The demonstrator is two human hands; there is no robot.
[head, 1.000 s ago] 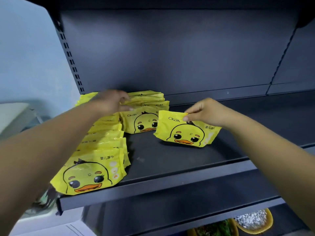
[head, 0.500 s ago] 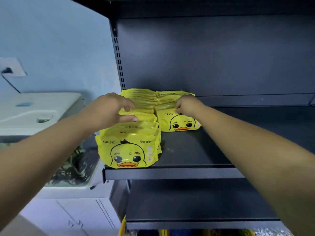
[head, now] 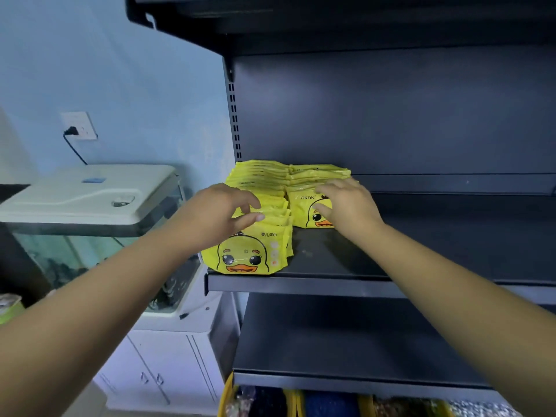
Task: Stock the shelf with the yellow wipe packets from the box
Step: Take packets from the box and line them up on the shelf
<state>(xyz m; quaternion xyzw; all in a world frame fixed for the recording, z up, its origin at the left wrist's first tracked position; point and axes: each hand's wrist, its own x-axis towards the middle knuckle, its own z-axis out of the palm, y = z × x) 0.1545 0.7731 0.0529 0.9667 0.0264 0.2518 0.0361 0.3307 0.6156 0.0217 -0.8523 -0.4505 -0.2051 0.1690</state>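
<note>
Dark metal shelf (head: 301, 285) at chest height, blue wall off to my left, both my bare arms reaching in. Nearest me, the front packet (head: 245, 254) of the left row sits right at the shelf lip, its bottom edge about flush with it — a nudge from my wrist could tip it off the front, my guess. My left hand (head: 216, 218) hovers over that left row (head: 264, 191), fingers loosely spread, holding nothing. My right hand (head: 349, 206) lies flat-fingered on the duck-face packet (head: 304, 210) fronting the second row (head: 319, 174), pressing not pinching. Risk there: both rows are overlapped and leaning, so a hard push may slide the slick packets or fan them sideways into the bare shelf space on the right. Box isn't in view, so I can't tell how many are left to stock. Around: fish tank (head: 90, 245) with a white lid close to the shelf's left end, white cabinet (head: 168, 365) under it, wall socket (head: 79, 126) with a plugged cord behind. Lower shelf (head: 346, 383) below, with yellow-rimmed goods beneath it, blurred. Nothing blocks either hand.
</note>
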